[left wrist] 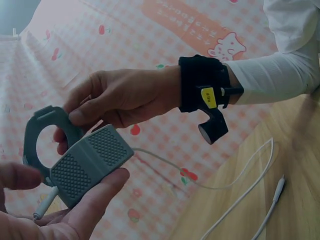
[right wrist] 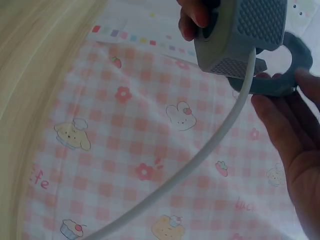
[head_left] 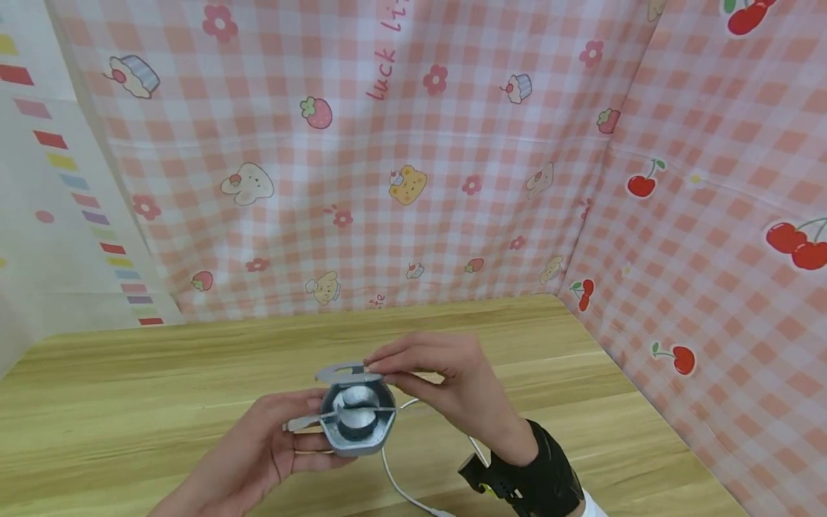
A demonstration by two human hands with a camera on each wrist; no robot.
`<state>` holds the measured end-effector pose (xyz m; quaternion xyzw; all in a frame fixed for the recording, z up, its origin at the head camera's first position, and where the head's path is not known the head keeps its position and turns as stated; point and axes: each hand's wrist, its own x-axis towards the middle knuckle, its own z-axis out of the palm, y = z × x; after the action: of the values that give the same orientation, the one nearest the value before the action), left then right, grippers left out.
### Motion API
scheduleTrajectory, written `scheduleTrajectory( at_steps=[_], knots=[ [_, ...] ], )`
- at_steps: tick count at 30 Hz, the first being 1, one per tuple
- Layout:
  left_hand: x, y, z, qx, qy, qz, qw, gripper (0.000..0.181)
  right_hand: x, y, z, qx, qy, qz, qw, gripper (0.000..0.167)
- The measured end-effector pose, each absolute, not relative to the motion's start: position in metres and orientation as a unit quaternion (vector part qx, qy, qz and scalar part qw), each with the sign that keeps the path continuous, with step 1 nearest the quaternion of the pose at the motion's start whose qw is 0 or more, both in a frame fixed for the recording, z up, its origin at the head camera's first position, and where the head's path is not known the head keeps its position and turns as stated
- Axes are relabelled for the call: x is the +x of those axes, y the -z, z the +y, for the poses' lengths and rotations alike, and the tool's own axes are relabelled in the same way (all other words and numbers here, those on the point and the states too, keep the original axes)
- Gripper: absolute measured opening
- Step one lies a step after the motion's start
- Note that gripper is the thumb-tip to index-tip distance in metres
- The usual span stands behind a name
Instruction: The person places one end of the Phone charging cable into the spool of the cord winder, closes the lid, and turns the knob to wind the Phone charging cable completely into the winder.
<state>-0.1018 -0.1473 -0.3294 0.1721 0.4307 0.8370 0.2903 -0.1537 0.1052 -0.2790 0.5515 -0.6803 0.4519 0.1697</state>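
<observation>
My left hand (head_left: 258, 438) holds a grey six-sided cable winder case (head_left: 349, 449), fingers and thumb around its side. Inside the case is a round split core, with a cable stretched across its middle. One white cable plug (head_left: 300, 424) sticks out on the left, beside the thumb. With thumb and fingertips, my right hand (head_left: 446, 377) pinches the grey ring-shaped lid (head_left: 336, 373), raised at the far edge of the case. The left wrist view shows the lid's large round hole and the case's textured side walls (left wrist: 72, 177).
From the right side of the case the white cable (left wrist: 240, 180) runs down in a loop to the wooden table (head_left: 194, 373), its other connector (left wrist: 280, 187) near the front. Pink checked cloth (head_left: 362, 237) hangs behind and at the right. A black wrist camera strap (head_left: 543, 467) circles the right wrist.
</observation>
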Motion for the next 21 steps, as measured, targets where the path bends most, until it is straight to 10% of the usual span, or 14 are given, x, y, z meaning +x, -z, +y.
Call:
scheduleTrajectory(
  at_steps=[15, 21],
  knots=[
    [-0.1013, 0.3225, -0.1505, 0.139, -0.816, 0.511, 0.231, 0.051, -0.1533, 0.2798, 0.1008, 0.613, -0.366, -0.676, 0.181, 0.023],
    [-0.1001, 0.3238, -0.1485, 0.14, -0.813, 0.521, 0.22, 0.054, -0.1495, 0.2821, 0.1006, 0.416, -0.463, -0.782, 0.027, 0.029]
  ],
)
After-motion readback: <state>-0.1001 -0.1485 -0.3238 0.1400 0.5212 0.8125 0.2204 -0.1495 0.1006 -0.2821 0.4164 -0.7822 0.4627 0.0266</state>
